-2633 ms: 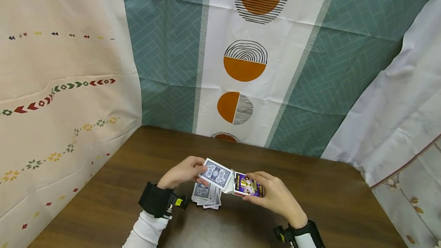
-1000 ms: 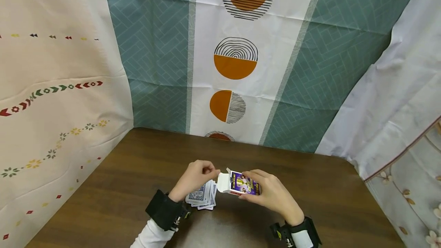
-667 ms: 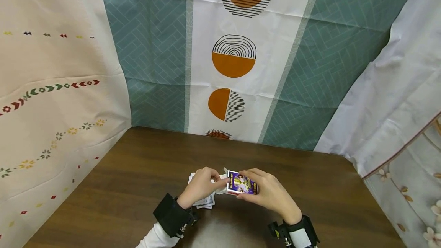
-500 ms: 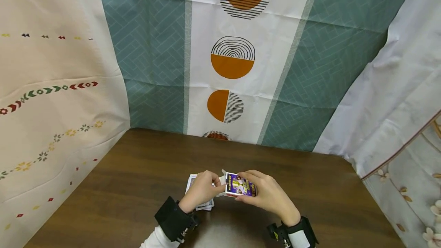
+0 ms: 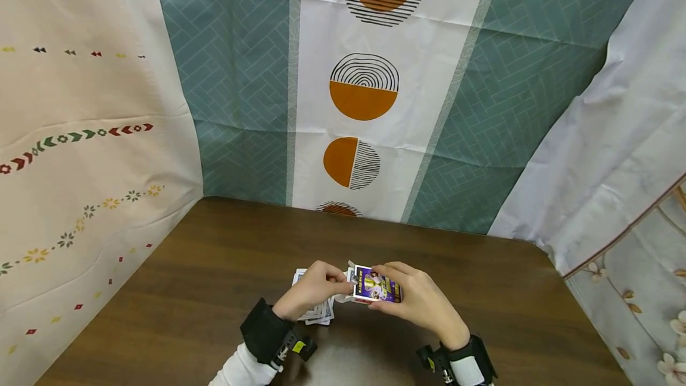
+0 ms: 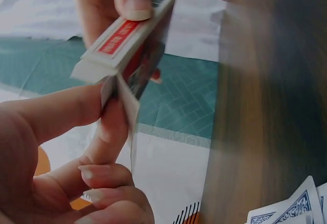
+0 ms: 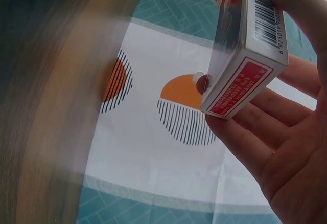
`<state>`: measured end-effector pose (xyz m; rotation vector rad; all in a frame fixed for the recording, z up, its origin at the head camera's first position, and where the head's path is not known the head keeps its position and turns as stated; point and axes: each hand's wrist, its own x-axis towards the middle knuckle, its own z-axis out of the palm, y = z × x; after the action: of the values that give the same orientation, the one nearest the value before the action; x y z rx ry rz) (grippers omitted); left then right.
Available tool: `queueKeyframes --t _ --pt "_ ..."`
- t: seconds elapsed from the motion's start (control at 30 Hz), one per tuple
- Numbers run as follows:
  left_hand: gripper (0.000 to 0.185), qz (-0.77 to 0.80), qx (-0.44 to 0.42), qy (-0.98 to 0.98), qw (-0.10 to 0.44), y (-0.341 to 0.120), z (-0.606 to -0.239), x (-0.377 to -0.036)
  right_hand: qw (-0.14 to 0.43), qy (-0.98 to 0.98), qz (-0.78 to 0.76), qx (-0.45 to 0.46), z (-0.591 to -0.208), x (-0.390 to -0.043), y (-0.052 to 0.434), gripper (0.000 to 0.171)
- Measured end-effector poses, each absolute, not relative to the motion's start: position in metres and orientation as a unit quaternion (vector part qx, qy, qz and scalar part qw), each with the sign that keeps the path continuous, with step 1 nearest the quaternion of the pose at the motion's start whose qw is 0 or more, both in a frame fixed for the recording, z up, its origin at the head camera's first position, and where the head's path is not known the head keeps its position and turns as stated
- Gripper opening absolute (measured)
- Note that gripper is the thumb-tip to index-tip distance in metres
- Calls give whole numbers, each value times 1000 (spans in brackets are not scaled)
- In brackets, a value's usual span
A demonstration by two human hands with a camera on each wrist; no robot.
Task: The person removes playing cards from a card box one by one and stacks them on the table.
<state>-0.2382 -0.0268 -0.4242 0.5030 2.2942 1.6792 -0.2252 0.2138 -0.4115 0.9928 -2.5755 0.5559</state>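
My right hand point(image 5: 423, 299) grips a small purple playing-card box point(image 5: 378, 286) above the table, thumb on one long side and fingers on the other. Its open end points left, with a white flap point(image 6: 130, 104) hanging out. My left hand point(image 5: 309, 292) is at that open end. Between its thumb and index finger it pinches a thin edge, which looks like a playing card point(image 6: 108, 90); the fingers hide most of it. Below the left hand lies a loose pile of blue-backed playing cards point(image 5: 320, 313), partly covered by that hand.
A brown wooden table point(image 5: 241, 237) carries the pile. Patterned cloth point(image 5: 246, 76) hangs along its back edge, cream cloth point(image 5: 107, 165) along the left, and white cloth point(image 5: 579, 165) at the right. Each wrist wears a black strap with a small camera.
Earlier the left hand held a blue-backed card beside the box. It then let go of that card and moved right to the box's open end. The right hand keeps its grip.
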Motion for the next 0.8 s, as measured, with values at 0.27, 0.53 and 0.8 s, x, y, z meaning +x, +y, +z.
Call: queueKeyframes --t 0.27,0.53,0.8 --pt "24 565 184 790 149 -49 -416 -243 162 -904 194 345 -412 -226 214 59" --pt "16 522 160 829 118 -66 -404 -241 162 -905 189 345 -411 -227 214 59" --pt "18 552 164 810 110 -85 -400 -249 159 -909 193 333 -413 -228 215 59"
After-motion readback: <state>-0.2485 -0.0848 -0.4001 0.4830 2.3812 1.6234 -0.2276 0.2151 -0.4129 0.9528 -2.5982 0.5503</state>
